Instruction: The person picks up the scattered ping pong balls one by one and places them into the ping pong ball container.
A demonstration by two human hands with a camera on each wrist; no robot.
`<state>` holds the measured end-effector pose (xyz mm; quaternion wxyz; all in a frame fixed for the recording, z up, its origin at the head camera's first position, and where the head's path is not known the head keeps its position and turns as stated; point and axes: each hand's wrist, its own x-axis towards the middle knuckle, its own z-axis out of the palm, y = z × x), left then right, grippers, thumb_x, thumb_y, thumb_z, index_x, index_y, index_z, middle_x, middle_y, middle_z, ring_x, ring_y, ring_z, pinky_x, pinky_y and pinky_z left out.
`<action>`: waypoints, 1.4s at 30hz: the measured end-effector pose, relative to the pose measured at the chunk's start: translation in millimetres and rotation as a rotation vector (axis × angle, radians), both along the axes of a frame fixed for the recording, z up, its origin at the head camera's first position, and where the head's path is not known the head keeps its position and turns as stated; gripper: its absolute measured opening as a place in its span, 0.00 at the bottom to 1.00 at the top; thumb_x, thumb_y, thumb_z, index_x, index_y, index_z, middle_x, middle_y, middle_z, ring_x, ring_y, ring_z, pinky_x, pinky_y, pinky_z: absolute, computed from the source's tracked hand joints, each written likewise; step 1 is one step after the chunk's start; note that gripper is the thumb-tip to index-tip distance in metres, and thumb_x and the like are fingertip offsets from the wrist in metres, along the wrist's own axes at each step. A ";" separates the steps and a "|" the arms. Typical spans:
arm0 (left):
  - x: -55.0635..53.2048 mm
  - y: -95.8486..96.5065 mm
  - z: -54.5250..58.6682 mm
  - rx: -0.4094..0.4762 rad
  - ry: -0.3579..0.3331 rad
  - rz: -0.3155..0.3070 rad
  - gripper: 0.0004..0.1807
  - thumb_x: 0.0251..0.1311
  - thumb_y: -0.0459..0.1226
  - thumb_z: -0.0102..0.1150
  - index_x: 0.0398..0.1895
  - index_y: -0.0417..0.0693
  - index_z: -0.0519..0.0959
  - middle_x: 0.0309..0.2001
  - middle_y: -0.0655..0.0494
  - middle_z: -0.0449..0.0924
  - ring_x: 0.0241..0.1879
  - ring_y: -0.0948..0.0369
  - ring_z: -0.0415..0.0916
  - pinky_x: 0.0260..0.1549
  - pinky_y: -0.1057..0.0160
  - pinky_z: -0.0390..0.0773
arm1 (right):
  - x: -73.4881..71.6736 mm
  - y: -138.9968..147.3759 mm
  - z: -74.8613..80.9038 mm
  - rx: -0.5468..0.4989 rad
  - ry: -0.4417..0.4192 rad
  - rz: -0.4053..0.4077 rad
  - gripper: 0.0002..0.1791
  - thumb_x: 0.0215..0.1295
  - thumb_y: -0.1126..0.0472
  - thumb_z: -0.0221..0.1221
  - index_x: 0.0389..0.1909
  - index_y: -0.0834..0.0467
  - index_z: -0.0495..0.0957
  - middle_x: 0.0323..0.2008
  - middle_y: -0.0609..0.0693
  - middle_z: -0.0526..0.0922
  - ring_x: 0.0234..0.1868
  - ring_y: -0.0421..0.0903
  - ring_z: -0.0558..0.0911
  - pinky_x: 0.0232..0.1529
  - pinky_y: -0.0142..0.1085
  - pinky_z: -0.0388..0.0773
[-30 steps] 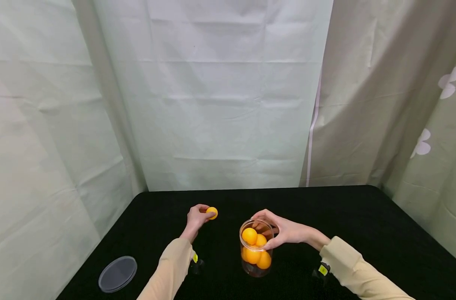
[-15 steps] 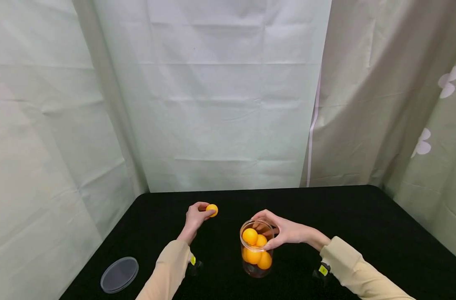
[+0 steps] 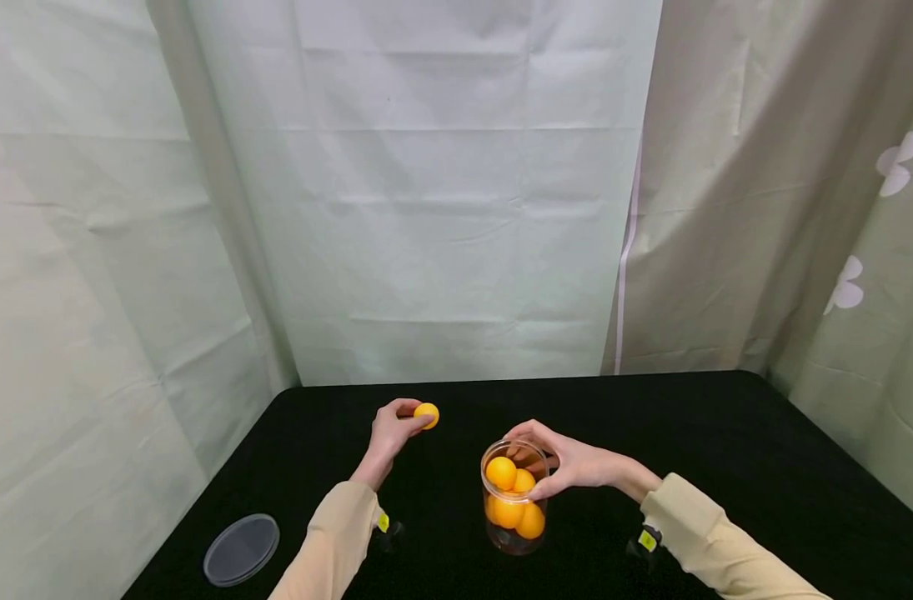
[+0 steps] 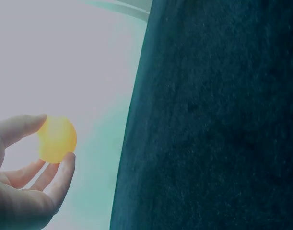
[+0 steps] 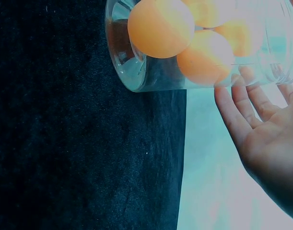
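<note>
My left hand (image 3: 389,430) pinches an orange ping-pong ball (image 3: 427,415) up and to the left of the jar. In the left wrist view the thumb and fingertips grip this ball (image 4: 58,140) from opposite sides. A clear round jar (image 3: 513,543) without its lid stands upright, with several orange balls (image 3: 501,473) inside. My right hand (image 3: 576,462) holds the jar near its rim, thumb on the near side and fingers around the far side. Seen from the right wrist, the fingertips (image 5: 224,98) lie along the jar's wall (image 5: 160,81).
A round translucent lid (image 3: 242,550) lies at the left front of the black-covered table (image 3: 696,433). Pale curtains (image 3: 456,250) hang behind the table and along its sides. Dark wrist cameras with yellow-green marks sit below both cuffs.
The left hand has moved slightly farther from me, carrying the ball with it. The right hand and the jar have stayed in place.
</note>
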<state>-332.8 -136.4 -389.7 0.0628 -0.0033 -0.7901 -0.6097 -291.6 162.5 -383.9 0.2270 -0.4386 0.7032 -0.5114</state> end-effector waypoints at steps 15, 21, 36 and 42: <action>10.7 6.6 14.4 0.049 0.052 -0.083 0.19 0.52 0.34 0.63 0.46 0.35 0.73 0.42 0.44 0.72 0.38 0.54 0.72 0.41 0.60 0.74 | -1.1 0.9 -1.9 -0.021 -0.004 0.014 0.36 0.53 0.62 0.56 0.62 0.55 0.51 0.58 0.58 0.58 0.57 0.54 0.62 0.52 0.48 0.63; 13.6 8.3 17.6 0.041 0.067 -0.082 0.18 0.52 0.34 0.63 0.45 0.36 0.74 0.42 0.44 0.73 0.38 0.53 0.72 0.41 0.60 0.74 | -0.4 -0.1 -1.1 -0.015 -0.007 0.007 0.36 0.53 0.62 0.57 0.62 0.55 0.51 0.58 0.59 0.58 0.57 0.54 0.63 0.51 0.47 0.64; 21.8 11.7 29.8 0.008 0.115 -0.115 0.19 0.52 0.36 0.64 0.45 0.36 0.74 0.43 0.45 0.74 0.39 0.53 0.73 0.42 0.57 0.73 | 0.3 -2.6 -1.4 -0.024 -0.003 0.007 0.36 0.53 0.62 0.57 0.61 0.54 0.51 0.57 0.60 0.58 0.57 0.55 0.63 0.51 0.48 0.64; 24.8 14.0 34.0 0.002 0.129 -0.124 0.17 0.51 0.36 0.64 0.44 0.39 0.76 0.41 0.48 0.75 0.37 0.55 0.74 0.41 0.57 0.73 | 1.1 -3.2 -1.6 -0.023 -0.003 0.004 0.36 0.53 0.62 0.57 0.62 0.55 0.51 0.57 0.59 0.58 0.57 0.54 0.63 0.51 0.48 0.64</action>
